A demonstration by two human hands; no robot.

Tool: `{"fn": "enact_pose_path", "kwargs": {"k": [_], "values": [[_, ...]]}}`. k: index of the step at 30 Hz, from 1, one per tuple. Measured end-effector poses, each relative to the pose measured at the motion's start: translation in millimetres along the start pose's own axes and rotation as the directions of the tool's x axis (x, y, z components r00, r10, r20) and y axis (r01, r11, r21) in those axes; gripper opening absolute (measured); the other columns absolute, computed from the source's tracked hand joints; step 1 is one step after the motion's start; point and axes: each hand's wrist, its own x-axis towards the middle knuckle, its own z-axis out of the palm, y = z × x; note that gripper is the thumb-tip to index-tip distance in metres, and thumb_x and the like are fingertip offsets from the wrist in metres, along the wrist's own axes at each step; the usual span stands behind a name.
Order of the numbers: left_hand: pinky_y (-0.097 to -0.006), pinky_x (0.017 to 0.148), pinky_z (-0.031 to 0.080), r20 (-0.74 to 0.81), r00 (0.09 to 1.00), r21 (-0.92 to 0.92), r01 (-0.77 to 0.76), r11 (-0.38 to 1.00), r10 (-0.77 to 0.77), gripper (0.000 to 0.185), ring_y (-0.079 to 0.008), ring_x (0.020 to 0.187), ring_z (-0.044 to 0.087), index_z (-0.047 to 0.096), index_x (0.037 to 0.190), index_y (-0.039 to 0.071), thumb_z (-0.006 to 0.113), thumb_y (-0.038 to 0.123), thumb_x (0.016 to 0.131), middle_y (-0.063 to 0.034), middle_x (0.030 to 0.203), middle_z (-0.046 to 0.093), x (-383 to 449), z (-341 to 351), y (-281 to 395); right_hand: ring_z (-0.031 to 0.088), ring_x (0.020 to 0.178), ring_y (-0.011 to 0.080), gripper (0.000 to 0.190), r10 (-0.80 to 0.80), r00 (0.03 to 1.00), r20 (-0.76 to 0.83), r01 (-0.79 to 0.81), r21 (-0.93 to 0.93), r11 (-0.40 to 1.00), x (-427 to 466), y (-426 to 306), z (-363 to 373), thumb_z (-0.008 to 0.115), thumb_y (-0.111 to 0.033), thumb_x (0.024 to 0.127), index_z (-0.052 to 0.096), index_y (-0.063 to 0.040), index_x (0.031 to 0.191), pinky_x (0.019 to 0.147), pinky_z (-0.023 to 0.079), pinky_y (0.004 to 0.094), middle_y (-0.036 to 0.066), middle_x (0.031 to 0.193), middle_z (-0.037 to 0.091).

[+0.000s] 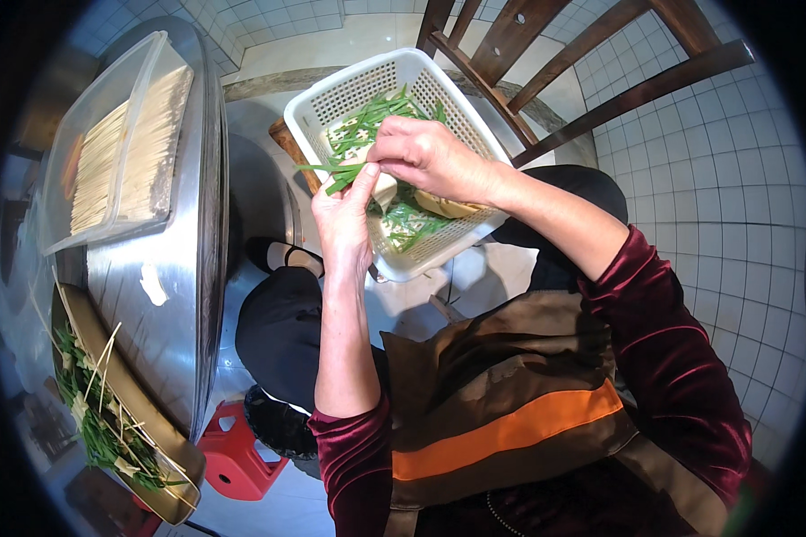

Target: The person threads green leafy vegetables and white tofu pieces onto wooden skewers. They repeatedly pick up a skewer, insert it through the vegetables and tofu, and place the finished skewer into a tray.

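Over a white plastic basket (403, 268), my left hand (342, 215) pinches a small bunch of cut green leaves (339, 176), which look like Chinese chives. Their tips stick out to the left past the thumb. My right hand (426, 151) meets it, fingertips bent together at a pale, soft sheet (384, 193) beside the bunch, perhaps tofu skin. Part of that sheet hangs below the fingers; the rest is hidden by them. Inside the basket lie more loose green leaves (369, 121) and a stack of yellowish sheets (443, 205), partly covered by my right wrist.
On the steel table (154, 335) to the left stands a clear plastic box (80, 231) of thin wooden skewers (97, 168). Nearer is a gold-coloured tray (141, 409) holding skewered greens (101, 423). A red plastic stool (242, 456) sits below; a wooden chair (497, 74) stands beyond the basket.
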Motion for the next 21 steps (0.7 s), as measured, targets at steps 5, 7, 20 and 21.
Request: {"fn": "enact_pose_path", "kwargs": {"k": [5,7,20,21], "values": [[-0.0232,0.075,0.050,0.041,0.998,0.190,-0.054,0.980,0.047,0.017,-0.0093,0.083,0.062,0.069,0.104,-0.003,0.068,0.005,0.089,-0.0051,0.094,0.068,4.0,-5.5,-0.7,0.063,0.082,0.0276,0.020,0.019,0.998,0.052,-0.023,0.081,0.996,5.1,6.4,-13.2,0.069,-0.016,0.082,0.068,0.001,0.093,0.072,0.051,0.0382,0.012,0.086,0.061],[-0.0235,0.072,0.049,0.067,0.995,0.282,-0.085,0.956,0.068,0.014,-0.0082,0.081,0.061,0.070,0.101,-0.002,0.067,0.004,0.089,-0.0039,0.091,0.068,4.5,-7.1,-3.9,0.060,0.090,0.0266,0.026,0.055,0.998,0.004,-0.055,0.032,0.998,7.0,5.5,-11.2,0.068,-0.021,0.082,0.069,0.000,0.098,0.078,0.049,0.0383,0.013,0.091,0.061],[-0.0212,0.071,0.045,-0.001,0.999,0.306,-0.042,0.951,0.044,0.019,-0.0068,0.077,0.057,0.069,0.105,-0.002,0.068,0.008,0.089,-0.0019,0.090,0.067,7.4,-18.8,-1.3,0.061,0.081,0.0094,0.016,0.324,0.931,-0.171,-0.241,0.380,0.893,22.9,1.1,-27.4,0.067,-0.011,0.087,0.068,0.000,0.099,0.071,0.051,0.0254,0.004,0.088,0.066],[-0.0210,0.071,0.045,-0.004,0.999,0.299,-0.045,0.953,0.049,0.018,-0.0067,0.077,0.057,0.069,0.105,-0.002,0.068,0.007,0.089,-0.0021,0.090,0.067,7.2,-18.8,0.3,0.061,0.081,0.0104,0.018,0.241,0.961,-0.133,-0.186,0.330,0.925,22.1,2.5,-25.6,0.067,-0.011,0.086,0.067,-0.001,0.101,0.071,0.051,0.0264,0.005,0.087,0.065]]}}
